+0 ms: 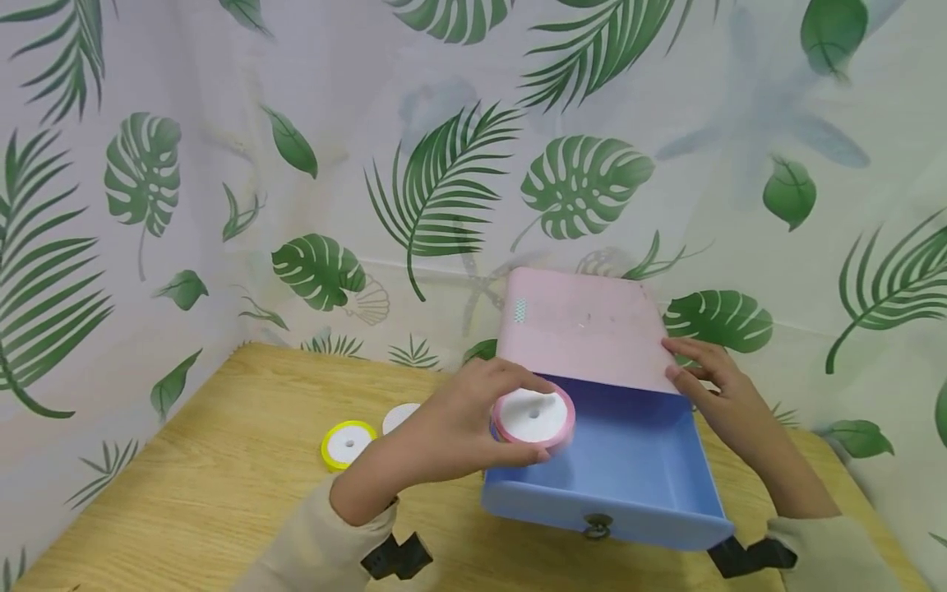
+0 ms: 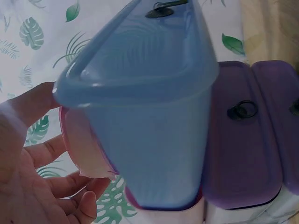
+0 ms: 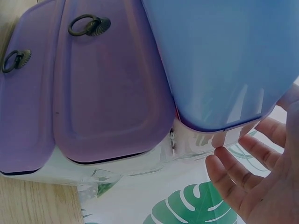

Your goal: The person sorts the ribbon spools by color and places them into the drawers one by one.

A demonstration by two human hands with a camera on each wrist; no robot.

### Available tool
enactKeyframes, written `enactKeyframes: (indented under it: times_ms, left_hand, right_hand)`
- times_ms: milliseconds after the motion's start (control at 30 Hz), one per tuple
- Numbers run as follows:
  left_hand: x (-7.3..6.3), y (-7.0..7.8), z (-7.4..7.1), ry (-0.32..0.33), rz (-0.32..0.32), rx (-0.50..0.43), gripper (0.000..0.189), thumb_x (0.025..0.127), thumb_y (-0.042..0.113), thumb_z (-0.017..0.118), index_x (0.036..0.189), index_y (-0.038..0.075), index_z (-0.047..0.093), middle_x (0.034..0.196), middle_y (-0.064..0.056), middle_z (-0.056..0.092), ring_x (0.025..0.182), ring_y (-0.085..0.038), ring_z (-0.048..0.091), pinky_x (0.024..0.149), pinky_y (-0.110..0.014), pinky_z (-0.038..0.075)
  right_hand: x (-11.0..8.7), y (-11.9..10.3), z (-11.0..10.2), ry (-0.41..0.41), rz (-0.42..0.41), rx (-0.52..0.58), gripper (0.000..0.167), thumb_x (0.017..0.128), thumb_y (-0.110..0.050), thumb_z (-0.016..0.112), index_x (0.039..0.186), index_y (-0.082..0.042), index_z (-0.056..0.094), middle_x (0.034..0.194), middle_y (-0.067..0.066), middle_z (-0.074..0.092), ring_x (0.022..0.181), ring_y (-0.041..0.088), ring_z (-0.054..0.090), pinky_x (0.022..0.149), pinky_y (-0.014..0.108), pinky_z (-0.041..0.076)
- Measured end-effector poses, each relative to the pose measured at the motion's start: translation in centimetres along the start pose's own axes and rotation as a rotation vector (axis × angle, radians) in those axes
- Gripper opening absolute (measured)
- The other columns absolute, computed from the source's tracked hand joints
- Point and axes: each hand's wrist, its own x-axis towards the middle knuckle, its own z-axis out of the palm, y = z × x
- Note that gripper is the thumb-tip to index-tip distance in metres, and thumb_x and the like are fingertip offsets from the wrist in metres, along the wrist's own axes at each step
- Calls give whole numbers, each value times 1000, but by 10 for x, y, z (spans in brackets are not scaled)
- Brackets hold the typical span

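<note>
My left hand [image 1: 451, 423] pinches a pink ribbon spool [image 1: 534, 418] with a white face, thumb at its near edge and index finger across the top. The spool is over the left part of a pulled-out blue drawer [image 1: 607, 514]. In the left wrist view the spool [image 2: 84, 144] is partly behind the drawer. The drawer slides out of a box with a pink top [image 1: 584, 329]. At that box's right edge rests my right hand [image 1: 721, 395], fingers loosely bent. The right wrist view shows its fingers [image 3: 233, 175] beside the box, holding nothing.
On the wooden table [image 1: 192, 469] to the left lie a yellow-rimmed spool [image 1: 349, 444] and a white spool [image 1: 398, 416], partly hidden by my left hand. Purple drawers [image 3: 107, 93] with ring pulls sit below the blue one. A leaf-patterned cloth [image 1: 444, 82] hangs behind.
</note>
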Motion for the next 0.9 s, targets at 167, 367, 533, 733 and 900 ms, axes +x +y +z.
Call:
enactKeyframes:
  times_ms: [167,367,533,733,900]
  left_hand:
    - [3,-2,9,-32,5,43,52,76,34,82,123,21,63,126,1,60,116,-18,51,87,-29,45]
    - [6,-3,16,-50,24,78,51,77,36,81,122,20,63,125,1,60,122,-18,49,99,-33,43]
    - [7,-4,18,-53,42,132,49,77,37,80,120,20,64,122,2,63,119,-19,51,99,-34,42]
    - [7,-5,19,-64,36,124,46,80,35,78,121,19,63,124,0,61,119,-20,50,100,-37,41]
    - [7,-6,20,-68,33,101,45,83,35,75,123,19,62,127,2,59,122,-19,49,104,-38,40]
  right_hand:
    - [1,2,1,-4,-13,4,52,102,-31,45,149,-9,35,151,23,30,120,49,46,87,65,46]
    - [-2,2,0,15,-15,7,52,102,-30,45,149,-8,36,151,23,30,120,48,47,87,66,45]
    - [-2,2,0,5,-3,15,53,102,-31,44,149,-9,35,151,22,29,122,49,46,88,67,45]
    - [-1,2,0,3,4,18,52,102,-32,44,149,-10,34,151,21,29,122,48,46,88,65,46]
    - [-1,2,0,2,1,17,52,103,-31,44,149,-10,34,151,21,29,122,48,46,88,64,46]
